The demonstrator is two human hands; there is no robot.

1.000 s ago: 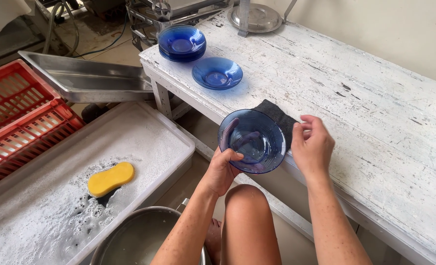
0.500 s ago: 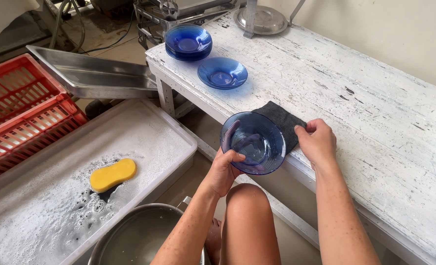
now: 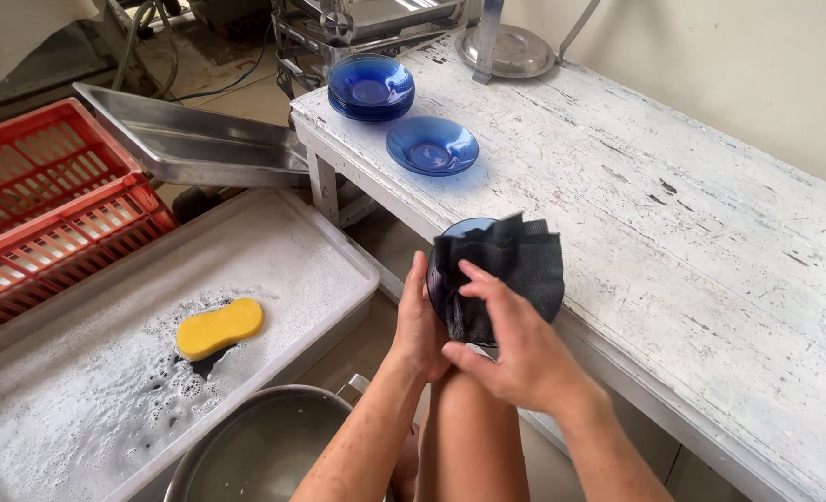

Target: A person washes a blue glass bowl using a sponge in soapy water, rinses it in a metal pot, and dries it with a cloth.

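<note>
While the left hand (image 3: 419, 321) grips the near-left rim of a blue glass bowl (image 3: 443, 256), fingers curled behind it and thumb along its edge, the right hand (image 3: 515, 349) presses a dark cloth (image 3: 506, 270) against the bowl's face, its fingers spread a little apart and flat on the fabric. The bowl is held tilted on edge in the air, just off the near edge of the worn white table (image 3: 673, 232), and the cloth covers most of it so that only a blue arc shows at the upper left. Farther back on the table lies a single blue bowl (image 3: 432, 146), upright, and just beyond it to the left stands a stack of blue bowls (image 3: 371, 86). A round metal lid (image 3: 506, 51) rests near the far end of the table. To the left, lower down, a wide white tray (image 3: 301, 251) holds suds and a yellow sponge (image 3: 219, 327). A red plastic crate (image 3: 41, 214) sits at the far left, with a steel pan (image 3: 190, 139) leaning between it and the table. Close below the forearms, the rim of a metal pot (image 3: 255, 446) shows.
</note>
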